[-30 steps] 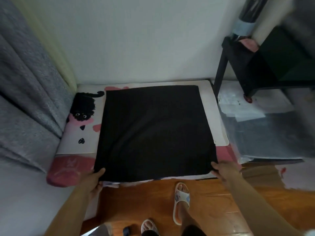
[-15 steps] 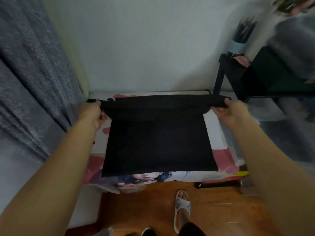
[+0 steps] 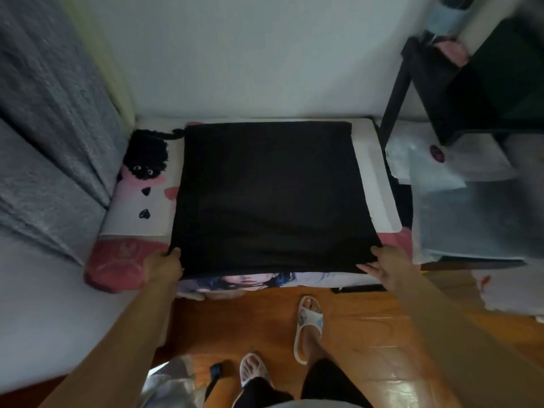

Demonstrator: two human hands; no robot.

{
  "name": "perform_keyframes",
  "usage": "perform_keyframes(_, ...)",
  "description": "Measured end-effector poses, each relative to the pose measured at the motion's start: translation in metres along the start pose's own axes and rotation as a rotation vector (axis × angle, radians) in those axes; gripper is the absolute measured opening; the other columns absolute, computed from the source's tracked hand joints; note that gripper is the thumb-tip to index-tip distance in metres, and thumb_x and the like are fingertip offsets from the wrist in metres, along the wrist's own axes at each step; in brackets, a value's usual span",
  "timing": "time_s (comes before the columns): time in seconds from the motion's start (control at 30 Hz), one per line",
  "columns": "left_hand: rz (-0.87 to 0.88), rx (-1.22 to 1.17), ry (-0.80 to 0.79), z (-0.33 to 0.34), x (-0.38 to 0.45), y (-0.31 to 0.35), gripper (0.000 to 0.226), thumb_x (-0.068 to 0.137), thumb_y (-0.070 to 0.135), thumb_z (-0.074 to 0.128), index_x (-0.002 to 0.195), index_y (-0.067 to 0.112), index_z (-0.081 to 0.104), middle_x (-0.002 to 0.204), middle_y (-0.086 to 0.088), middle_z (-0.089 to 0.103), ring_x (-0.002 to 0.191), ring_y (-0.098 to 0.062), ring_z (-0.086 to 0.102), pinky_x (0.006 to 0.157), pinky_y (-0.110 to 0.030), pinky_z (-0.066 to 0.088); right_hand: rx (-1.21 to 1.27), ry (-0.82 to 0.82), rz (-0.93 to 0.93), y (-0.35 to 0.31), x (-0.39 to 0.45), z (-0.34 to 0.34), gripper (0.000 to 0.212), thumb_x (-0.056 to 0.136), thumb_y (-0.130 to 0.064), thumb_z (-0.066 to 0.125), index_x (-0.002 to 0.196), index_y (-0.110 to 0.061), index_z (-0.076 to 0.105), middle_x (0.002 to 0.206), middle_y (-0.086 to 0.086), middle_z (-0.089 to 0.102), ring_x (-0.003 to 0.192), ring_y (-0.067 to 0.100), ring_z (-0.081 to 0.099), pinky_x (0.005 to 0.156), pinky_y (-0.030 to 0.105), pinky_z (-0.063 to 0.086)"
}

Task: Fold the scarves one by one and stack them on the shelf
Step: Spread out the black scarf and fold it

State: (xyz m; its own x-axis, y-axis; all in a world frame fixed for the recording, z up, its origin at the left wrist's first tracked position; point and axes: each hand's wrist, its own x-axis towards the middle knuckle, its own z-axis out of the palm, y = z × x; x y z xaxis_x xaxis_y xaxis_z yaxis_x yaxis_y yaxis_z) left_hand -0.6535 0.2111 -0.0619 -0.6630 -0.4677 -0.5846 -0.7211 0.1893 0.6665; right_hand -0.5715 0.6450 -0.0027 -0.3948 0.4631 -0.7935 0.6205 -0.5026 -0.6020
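Observation:
A black scarf point(image 3: 265, 198) lies flat as a wide rectangle on a white and pink printed cushion point(image 3: 141, 213) against the wall. My left hand point(image 3: 163, 266) pinches the scarf's near left corner. At the near right corner my right hand point(image 3: 382, 263) grips the edge. Both hands rest at the cushion's front edge. A black shelf point(image 3: 412, 83) stands at the right, its inside dark and blurred.
A grey curtain point(image 3: 44, 128) hangs on the left. A fluffy black cat figure point(image 3: 147, 160) sits on the cushion's left part. Clear plastic bags point(image 3: 459, 207) lie under the shelf at right. My feet in white slippers point(image 3: 309, 322) stand on the wooden floor.
Half a second ago both hands held a scarf edge raised over the far side of the cushion. Now they are back at the near corners and the scarf lies flat.

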Motion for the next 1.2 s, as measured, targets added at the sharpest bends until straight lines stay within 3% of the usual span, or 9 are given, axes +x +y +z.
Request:
perform_keyframes(0.17, 0.134, 0.206, 0.086, -0.015, -0.007, 0.005, 0.023, 0.101, 0.019, 0.058, 0.098, -0.004, 0.064, 0.103, -0.022, 0.066, 0.098, -0.042, 0.065, 0.090, -0.052, 0.055, -0.099, 0.023, -0.054, 0.000, 0.001, -0.006, 0.018, 0.100, 0.006, 0.046, 0.113, -0.004, 0.052, 0.115, 0.013, 0.054, 0.092, 0.030, 0.063, 0.075, 0.040, 0.062)
perform_keyframes(0.4, 0.210, 0.533, 0.124, -0.004, -0.027, -0.008, 0.041, 0.102, 0.029, 0.056, 0.126, -0.004, 0.055, 0.119, -0.028, 0.061, 0.104, -0.043, 0.061, 0.081, -0.047, 0.050, -0.821, 0.257, -0.448, 0.022, 0.005, -0.010, 0.010, 0.101, -0.014, 0.052, 0.098, -0.006, 0.057, 0.088, 0.013, 0.062, 0.086, 0.030, 0.064, 0.074, 0.036, 0.050)
perform_keyframes(0.5, 0.152, 0.598, 0.186, -0.001, -0.034, -0.006, 0.053, 0.099, 0.037, 0.060, 0.134, 0.001, 0.043, 0.136, -0.027, 0.042, 0.117, -0.047, 0.050, 0.087, -0.055, 0.046, -0.843, 0.344, -0.547, 0.030, 0.002, -0.013, 0.023, 0.098, -0.024, 0.059, 0.112, -0.008, 0.049, 0.110, 0.008, 0.049, 0.091, 0.025, 0.053, 0.082, 0.040, 0.049)
perform_keyframes(0.57, 0.073, 0.608, 0.187, 0.002, -0.033, -0.004, 0.059, 0.098, 0.041, 0.061, 0.135, 0.000, 0.040, 0.138, -0.029, 0.041, 0.117, -0.047, 0.051, 0.087, -0.056, 0.047, -0.750, 0.352, -0.447, 0.035, -0.001, -0.012, 0.044, 0.093, -0.031, 0.067, 0.120, -0.008, 0.041, 0.115, 0.008, 0.040, 0.095, 0.027, 0.052, 0.083, 0.040, 0.048)
perform_keyframes(0.7, 0.022, 0.491, -0.013, 0.005, -0.030, 0.003, 0.050, 0.099, 0.041, 0.061, 0.113, -0.007, 0.059, 0.119, -0.028, 0.063, 0.094, -0.036, 0.061, 0.083, -0.044, 0.052, -0.395, 0.311, -0.125, 0.045, 0.010, -0.004, 0.057, 0.081, -0.040, 0.078, 0.119, -0.009, 0.049, 0.101, 0.010, 0.063, 0.088, 0.026, 0.068, 0.077, 0.039, 0.060)
perform_keyframes(0.8, -0.097, -0.091, -0.173, -0.007, -0.023, 0.003, 0.053, 0.091, 0.035, 0.073, 0.130, 0.001, 0.059, 0.125, -0.018, 0.066, 0.109, -0.033, 0.065, 0.097, -0.045, 0.053, 0.077, 0.190, 0.118, 0.034, 0.002, -0.001, 0.023, 0.088, -0.011, 0.073, 0.101, -0.009, 0.054, 0.093, 0.009, 0.057, 0.076, 0.013, 0.059, 0.072, 0.026, 0.058)
perform_keyframes(0.93, -0.180, -0.693, -0.243, -0.028, -0.033, 0.003, 0.033, 0.095, 0.026, 0.068, 0.123, 0.008, 0.062, 0.115, -0.010, 0.068, 0.098, -0.022, 0.065, 0.074, -0.031, 0.059, 0.336, -0.094, 0.284, 0.019, -0.013, -0.015, 0.014, 0.089, 0.001, 0.065, 0.089, -0.009, 0.055, 0.080, 0.004, 0.052, 0.061, 0.010, 0.045, 0.055, 0.022, 0.045)
perform_keyframes(1.07, -0.109, -0.622, -0.211, -0.032, -0.050, -0.016, 0.026, 0.090, 0.024, 0.072, 0.112, 0.011, 0.065, 0.110, -0.010, 0.066, 0.083, -0.018, 0.064, 0.063, -0.027, 0.055, 0.424, -0.054, 0.185, 0.020, -0.026, -0.025, 0.019, 0.093, -0.006, 0.060, 0.112, -0.008, 0.056, 0.105, 0.013, 0.060, 0.098, 0.025, 0.061, 0.084, 0.041, 0.058)
perform_keyframes(1.2, -0.309, -0.652, -0.213, -0.024, -0.070, -0.032, 0.021, 0.098, 0.020, 0.063, 0.118, 0.013, 0.058, 0.116, -0.012, 0.063, 0.097, -0.025, 0.064, 0.075, -0.037, 0.054, 0.530, -0.078, 0.165, 0.039, -0.042, -0.018, 0.016, 0.097, -0.009, 0.056, 0.113, -0.010, 0.054, 0.124, 0.018, 0.061, 0.116, 0.035, 0.060, 0.104, 0.050, 0.048)
